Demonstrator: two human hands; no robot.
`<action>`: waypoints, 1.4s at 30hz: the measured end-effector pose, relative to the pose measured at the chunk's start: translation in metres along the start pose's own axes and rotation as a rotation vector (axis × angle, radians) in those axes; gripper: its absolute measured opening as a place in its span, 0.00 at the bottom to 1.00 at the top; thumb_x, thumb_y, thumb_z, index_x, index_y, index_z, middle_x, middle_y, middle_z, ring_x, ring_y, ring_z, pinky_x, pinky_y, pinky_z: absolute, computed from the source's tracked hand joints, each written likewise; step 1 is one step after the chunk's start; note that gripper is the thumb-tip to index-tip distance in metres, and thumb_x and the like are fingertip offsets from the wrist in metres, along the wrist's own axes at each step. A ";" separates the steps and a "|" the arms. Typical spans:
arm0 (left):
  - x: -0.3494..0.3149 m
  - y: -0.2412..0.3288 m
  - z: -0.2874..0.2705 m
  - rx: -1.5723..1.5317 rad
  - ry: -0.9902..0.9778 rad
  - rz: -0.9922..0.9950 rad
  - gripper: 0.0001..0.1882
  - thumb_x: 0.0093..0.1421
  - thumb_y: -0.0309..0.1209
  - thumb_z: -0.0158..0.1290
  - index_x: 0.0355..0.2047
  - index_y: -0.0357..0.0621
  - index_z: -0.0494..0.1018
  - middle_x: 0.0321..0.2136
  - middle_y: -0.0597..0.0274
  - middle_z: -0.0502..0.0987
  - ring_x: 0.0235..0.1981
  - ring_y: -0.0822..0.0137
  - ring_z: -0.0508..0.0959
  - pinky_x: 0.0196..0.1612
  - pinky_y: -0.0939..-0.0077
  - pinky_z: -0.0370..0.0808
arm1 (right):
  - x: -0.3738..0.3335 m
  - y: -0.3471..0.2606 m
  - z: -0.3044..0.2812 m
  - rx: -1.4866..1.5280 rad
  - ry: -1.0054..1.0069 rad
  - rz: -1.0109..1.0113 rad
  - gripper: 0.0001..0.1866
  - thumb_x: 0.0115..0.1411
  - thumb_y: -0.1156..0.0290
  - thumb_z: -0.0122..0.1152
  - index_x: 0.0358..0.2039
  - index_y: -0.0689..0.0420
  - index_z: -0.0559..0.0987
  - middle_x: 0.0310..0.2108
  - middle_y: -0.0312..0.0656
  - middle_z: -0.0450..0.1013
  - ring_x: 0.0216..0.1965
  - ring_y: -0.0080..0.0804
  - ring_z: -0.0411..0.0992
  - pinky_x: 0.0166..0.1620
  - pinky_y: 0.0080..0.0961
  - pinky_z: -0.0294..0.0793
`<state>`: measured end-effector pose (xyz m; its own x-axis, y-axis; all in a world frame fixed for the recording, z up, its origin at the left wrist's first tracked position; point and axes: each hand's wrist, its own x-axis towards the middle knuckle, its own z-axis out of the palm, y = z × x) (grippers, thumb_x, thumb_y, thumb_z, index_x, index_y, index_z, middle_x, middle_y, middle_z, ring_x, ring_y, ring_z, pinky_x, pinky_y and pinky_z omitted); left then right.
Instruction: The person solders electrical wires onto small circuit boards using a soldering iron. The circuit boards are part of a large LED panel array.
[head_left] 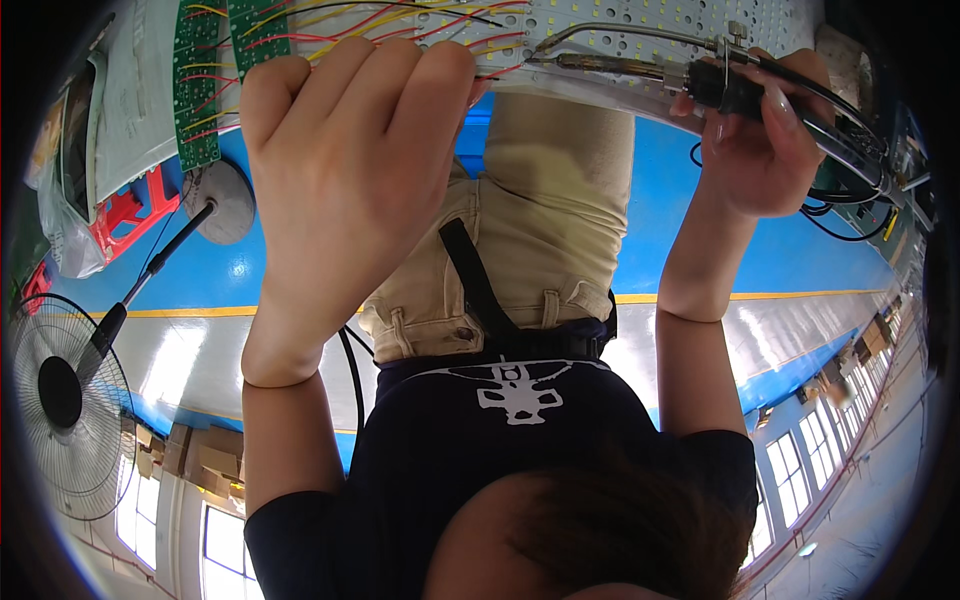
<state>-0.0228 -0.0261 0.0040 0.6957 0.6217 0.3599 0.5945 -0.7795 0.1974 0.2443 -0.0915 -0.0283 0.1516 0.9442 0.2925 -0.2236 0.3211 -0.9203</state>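
Note:
My right hand (765,135) is wrapped around the black handle of a soldering iron (712,85), which points left. A thin curved metal tube (630,32) is clamped to the iron, and its end meets the iron's tip. My left hand (350,150) is closed, knuckles up, its fingertips mostly hidden underneath. From its index finger side a red wire (500,72) runs out to the iron's tip. Beneath lies a pale perforated panel (680,15) with small yellowish squares in rows. More red, yellow and black wires run over it from narrow green circuit boards (197,90).
A standing fan (65,390) is at the left, with a round grey base (222,205). Near it are a red plastic stool (135,215) and a clear plastic bag (75,235). Black cables (830,205) hang below my right hand. Cardboard boxes (215,460) stand farther back.

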 end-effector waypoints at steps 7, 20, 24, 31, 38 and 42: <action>-0.001 -0.001 0.001 -0.008 0.002 0.002 0.08 0.51 0.32 0.58 0.26 0.49 0.69 0.22 0.72 0.72 0.23 0.72 0.70 0.33 0.76 0.58 | -0.004 0.003 0.004 0.053 0.083 -0.032 0.14 0.55 0.74 0.39 0.37 0.70 0.69 0.26 0.59 0.71 0.16 0.31 0.67 0.24 0.42 0.76; -0.001 0.001 0.000 -0.004 -0.010 -0.004 0.08 0.51 0.32 0.58 0.26 0.49 0.69 0.21 0.72 0.72 0.22 0.73 0.70 0.33 0.76 0.57 | -0.004 0.003 0.003 0.079 0.054 -0.018 0.15 0.55 0.74 0.40 0.36 0.73 0.69 0.24 0.57 0.70 0.18 0.32 0.67 0.23 0.42 0.76; -0.002 0.001 0.000 -0.007 -0.011 -0.011 0.08 0.51 0.32 0.58 0.26 0.49 0.69 0.21 0.72 0.72 0.22 0.73 0.70 0.33 0.76 0.57 | -0.006 0.003 0.002 0.034 0.074 -0.026 0.14 0.55 0.74 0.41 0.35 0.72 0.69 0.25 0.56 0.70 0.17 0.32 0.67 0.23 0.42 0.76; 0.000 0.000 -0.003 -0.001 -0.036 -0.021 0.08 0.49 0.32 0.60 0.25 0.50 0.70 0.21 0.73 0.72 0.22 0.73 0.70 0.33 0.76 0.57 | -0.002 -0.001 0.013 -0.060 0.112 -0.031 0.13 0.55 0.73 0.42 0.34 0.70 0.69 0.28 0.55 0.71 0.17 0.33 0.68 0.23 0.42 0.76; -0.015 -0.010 -0.018 -0.113 0.192 -0.042 0.10 0.44 0.33 0.61 0.23 0.51 0.70 0.19 0.71 0.68 0.23 0.70 0.69 0.33 0.75 0.57 | 0.012 -0.013 0.034 0.139 0.318 0.071 0.04 0.54 0.72 0.44 0.25 0.57 0.65 0.19 0.43 0.69 0.13 0.29 0.64 0.17 0.29 0.65; -0.043 -0.016 -0.037 0.026 0.200 -0.376 0.08 0.48 0.32 0.59 0.20 0.50 0.69 0.17 0.70 0.67 0.20 0.70 0.67 0.29 0.74 0.55 | 0.017 -0.012 0.045 0.080 0.499 0.099 0.06 0.54 0.69 0.48 0.24 0.57 0.65 0.08 0.36 0.56 0.09 0.24 0.55 0.14 0.25 0.60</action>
<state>-0.0766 -0.0431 0.0191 0.3377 0.8333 0.4377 0.8037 -0.4973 0.3267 0.2062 -0.0760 -0.0008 0.5624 0.8264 0.0272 -0.3306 0.2549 -0.9087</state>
